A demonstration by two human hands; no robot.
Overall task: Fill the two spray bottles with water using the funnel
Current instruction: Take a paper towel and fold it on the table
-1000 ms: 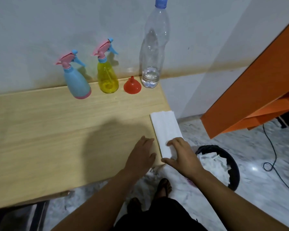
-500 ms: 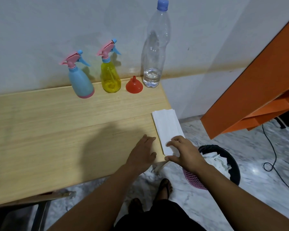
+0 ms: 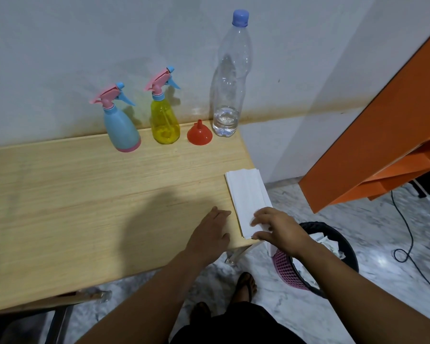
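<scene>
At the back of the wooden table [image 3: 85,194], against the wall, stand a blue spray bottle [image 3: 121,127] and a yellow spray bottle [image 3: 164,122], both with pink trigger heads on. A red funnel [image 3: 199,136] sits mouth-down beside them. To its right stands a tall clear water bottle [image 3: 227,95] with a blue cap on and a little water at the bottom. My left hand [image 3: 210,234] rests flat on the table near its front right corner. My right hand [image 3: 278,227] pinches the near end of a white tissue stack [image 3: 246,192], fingers on top and thumb at the edge.
A black-rimmed pink mesh waste basket [image 3: 291,269] with crumpled paper in it stands on the marble floor just right of the table corner. Orange furniture [image 3: 382,132] slants in at the right. A black cable [image 3: 407,234] lies on the floor.
The view has shifted slightly, so the bottles sit lower and further right in frame. My right hand has curled a little more over the tissue stack's near end. My left hand has stayed put.
</scene>
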